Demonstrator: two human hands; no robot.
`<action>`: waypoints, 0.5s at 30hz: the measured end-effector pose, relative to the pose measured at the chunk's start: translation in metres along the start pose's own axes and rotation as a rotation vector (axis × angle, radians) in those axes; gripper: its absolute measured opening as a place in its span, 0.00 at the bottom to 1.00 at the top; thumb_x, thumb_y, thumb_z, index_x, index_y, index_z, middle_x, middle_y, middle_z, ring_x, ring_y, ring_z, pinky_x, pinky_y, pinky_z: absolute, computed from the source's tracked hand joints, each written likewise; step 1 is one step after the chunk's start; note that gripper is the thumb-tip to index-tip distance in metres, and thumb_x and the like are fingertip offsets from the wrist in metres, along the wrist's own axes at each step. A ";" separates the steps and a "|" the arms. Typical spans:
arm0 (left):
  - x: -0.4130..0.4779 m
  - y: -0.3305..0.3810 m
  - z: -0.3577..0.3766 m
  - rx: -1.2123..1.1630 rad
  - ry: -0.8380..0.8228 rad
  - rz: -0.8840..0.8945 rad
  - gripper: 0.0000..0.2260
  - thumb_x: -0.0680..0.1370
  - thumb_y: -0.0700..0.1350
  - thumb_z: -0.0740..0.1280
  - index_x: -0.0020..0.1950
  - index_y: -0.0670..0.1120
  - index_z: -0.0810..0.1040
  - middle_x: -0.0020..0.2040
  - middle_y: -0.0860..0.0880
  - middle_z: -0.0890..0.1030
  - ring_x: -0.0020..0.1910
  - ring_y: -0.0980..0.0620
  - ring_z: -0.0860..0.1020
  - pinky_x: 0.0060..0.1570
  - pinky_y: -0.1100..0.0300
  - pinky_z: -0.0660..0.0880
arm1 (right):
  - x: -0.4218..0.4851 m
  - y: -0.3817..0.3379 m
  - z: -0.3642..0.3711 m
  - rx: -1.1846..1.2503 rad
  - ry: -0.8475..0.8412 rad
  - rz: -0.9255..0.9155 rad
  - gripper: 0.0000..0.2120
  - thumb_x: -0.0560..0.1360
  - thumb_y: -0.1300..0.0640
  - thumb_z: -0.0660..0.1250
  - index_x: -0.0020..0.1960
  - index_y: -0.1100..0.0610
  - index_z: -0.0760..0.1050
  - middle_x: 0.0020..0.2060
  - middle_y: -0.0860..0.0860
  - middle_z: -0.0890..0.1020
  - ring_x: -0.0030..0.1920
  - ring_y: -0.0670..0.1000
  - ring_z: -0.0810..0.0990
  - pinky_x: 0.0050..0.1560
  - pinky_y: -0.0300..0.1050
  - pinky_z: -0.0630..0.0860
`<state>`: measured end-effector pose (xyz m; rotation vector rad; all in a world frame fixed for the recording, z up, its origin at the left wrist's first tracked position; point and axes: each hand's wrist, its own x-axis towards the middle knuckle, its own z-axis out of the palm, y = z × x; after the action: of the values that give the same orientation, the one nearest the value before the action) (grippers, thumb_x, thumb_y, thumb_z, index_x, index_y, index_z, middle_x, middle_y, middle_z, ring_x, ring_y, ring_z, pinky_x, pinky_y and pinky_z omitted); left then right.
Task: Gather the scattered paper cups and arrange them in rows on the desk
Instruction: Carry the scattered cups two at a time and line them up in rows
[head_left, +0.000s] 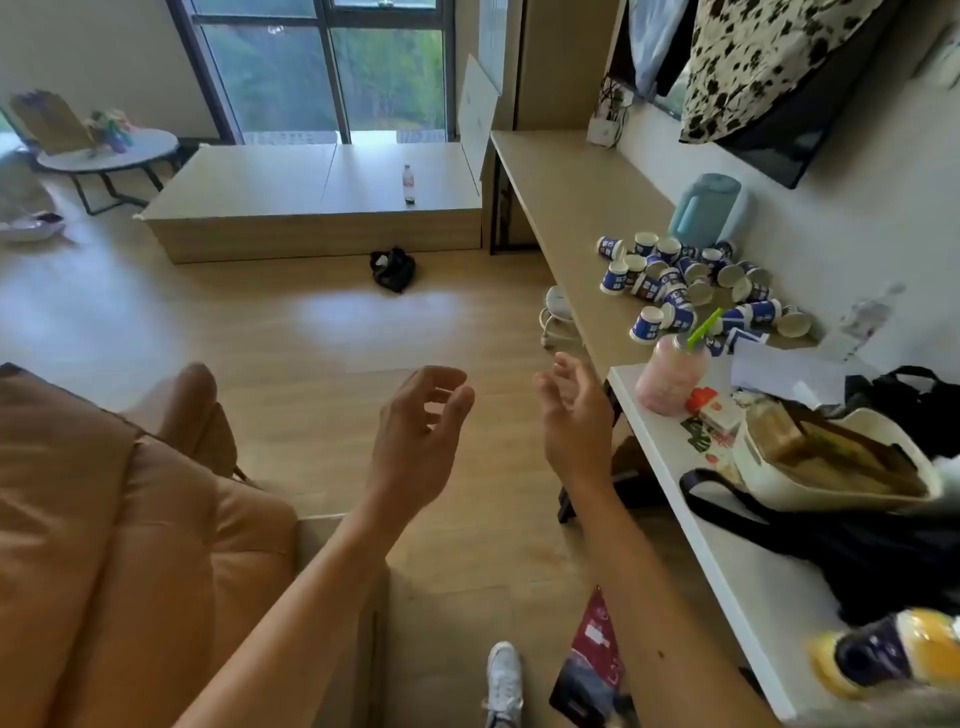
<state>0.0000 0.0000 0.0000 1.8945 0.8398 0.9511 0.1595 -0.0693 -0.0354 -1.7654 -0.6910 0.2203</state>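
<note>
Cups (691, 283) crowd the surface (561, 197), mid-right. Left hand (415, 431) and right hand (571, 415) are empty, fingers apart. Hasty grabs could roll cups off.

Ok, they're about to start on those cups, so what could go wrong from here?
Many paper cups lie on their sides near the front edge of the desk; nudged, they might roll off. The pink bottle stands right by the nearest cups, so a reaching right hand could tip it.

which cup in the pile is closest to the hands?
The blue-and-white cup at the pile's near corner, just beyond and left of the pink bottle. Every other cup lies farther from the right hand.
</note>
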 end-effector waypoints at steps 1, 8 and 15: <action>0.016 0.000 0.011 -0.005 -0.007 -0.010 0.07 0.82 0.46 0.66 0.56 0.46 0.81 0.52 0.51 0.83 0.51 0.59 0.81 0.41 0.73 0.74 | 0.018 0.001 0.002 0.010 -0.017 0.020 0.20 0.82 0.50 0.65 0.72 0.53 0.72 0.64 0.48 0.78 0.49 0.32 0.75 0.42 0.24 0.69; 0.100 -0.003 0.066 -0.023 -0.057 -0.059 0.07 0.82 0.48 0.66 0.56 0.49 0.80 0.51 0.56 0.84 0.50 0.63 0.81 0.44 0.74 0.74 | 0.127 0.016 0.010 0.040 -0.025 0.055 0.20 0.80 0.54 0.68 0.71 0.54 0.73 0.62 0.49 0.79 0.48 0.22 0.74 0.43 0.18 0.68; 0.174 -0.029 0.096 -0.053 -0.090 -0.115 0.05 0.82 0.47 0.66 0.55 0.50 0.81 0.49 0.56 0.84 0.50 0.62 0.81 0.44 0.72 0.74 | 0.211 0.039 0.032 0.044 0.011 0.107 0.20 0.80 0.54 0.69 0.70 0.54 0.73 0.62 0.50 0.79 0.46 0.28 0.77 0.42 0.20 0.71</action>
<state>0.1609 0.1193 -0.0096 1.8102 0.8517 0.8044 0.3275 0.0683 -0.0393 -1.7618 -0.5803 0.2959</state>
